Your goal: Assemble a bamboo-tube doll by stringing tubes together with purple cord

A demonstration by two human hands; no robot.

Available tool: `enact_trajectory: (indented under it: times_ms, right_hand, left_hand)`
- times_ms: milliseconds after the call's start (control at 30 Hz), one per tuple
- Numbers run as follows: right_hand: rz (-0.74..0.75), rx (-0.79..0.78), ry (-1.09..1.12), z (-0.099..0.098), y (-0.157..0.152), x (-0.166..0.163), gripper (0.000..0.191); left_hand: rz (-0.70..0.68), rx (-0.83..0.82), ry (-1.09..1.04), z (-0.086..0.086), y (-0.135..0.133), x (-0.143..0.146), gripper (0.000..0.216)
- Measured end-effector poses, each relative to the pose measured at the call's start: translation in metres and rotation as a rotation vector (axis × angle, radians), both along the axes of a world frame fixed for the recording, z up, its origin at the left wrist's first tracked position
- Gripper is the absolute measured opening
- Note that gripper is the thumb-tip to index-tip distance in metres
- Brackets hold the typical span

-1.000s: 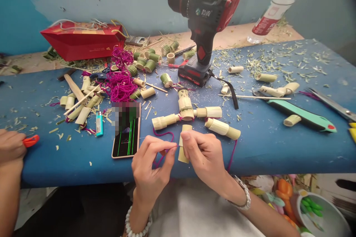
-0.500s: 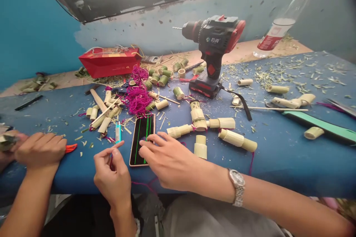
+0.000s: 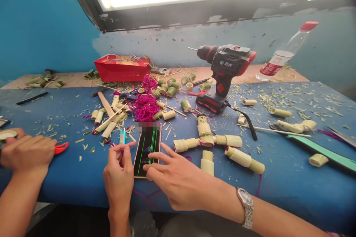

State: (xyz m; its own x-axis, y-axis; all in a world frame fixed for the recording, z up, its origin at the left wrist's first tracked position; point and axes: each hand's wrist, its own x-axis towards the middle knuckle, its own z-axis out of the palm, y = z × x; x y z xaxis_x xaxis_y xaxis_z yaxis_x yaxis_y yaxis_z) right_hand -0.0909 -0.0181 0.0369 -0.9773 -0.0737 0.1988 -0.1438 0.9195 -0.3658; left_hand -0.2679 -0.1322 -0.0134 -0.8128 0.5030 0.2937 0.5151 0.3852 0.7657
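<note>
Although the hands are apart, both work at a smartphone (image 3: 147, 152) lying on the blue counter (image 3: 292, 202). The right hand (image 3: 179, 181) spreads over the phone's lower half with a fingertip on the screen, while the left hand (image 3: 119, 174) pinches thumb and fingers together at the phone's left edge; what, if anything, lies in that pinch is too small to tell. A blue lighter (image 3: 122, 137) lies just beyond the pinch, near the phone's top left corner. Right of the phone sit a cross of bamboo tubes (image 3: 205, 135) and two short bamboo pieces (image 3: 207, 163), while a tangle of magenta cord (image 3: 144, 108) and a cordless drill (image 3: 222, 70) lie beyond it. Well left of the phone, a co-worker's hand (image 3: 27, 152) rests beside an orange-red handle (image 3: 61, 148). The counter's near edge runs just below the phone, and bare blue surface opens between the bamboo and that edge.
</note>
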Motion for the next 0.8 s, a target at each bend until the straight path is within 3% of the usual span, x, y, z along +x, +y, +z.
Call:
enact_trajectory:
  times_ms: [100,300,533,700,800]
  right_hand:
    - [-0.011,-0.013,-0.004,-0.004,0.001,-0.002,0.032]
    - [-0.231,0.113,0.007,-0.004,0.010,-0.006,0.038]
    - [-0.338,0.128,-0.032,-0.003,0.010,-0.007,0.036]
    - [-0.410,0.065,-0.026,-0.005,0.007,-0.010,0.038]
    - [-0.438,-0.059,0.008,-0.004,0.007,-0.010,0.038]
  left_hand:
    - [0.002,-0.062,0.008,0.001,-0.001,0.001,0.028]
    - [0.028,-0.097,0.016,0.004,-0.002,0.001,0.025]
    - [0.038,-0.149,0.012,0.004,-0.001,0.002,0.025]
    - [0.015,-0.204,0.023,0.001,-0.003,-0.002,0.025]
    - [-0.002,-0.186,-0.002,0.000,-0.005,-0.004,0.028]
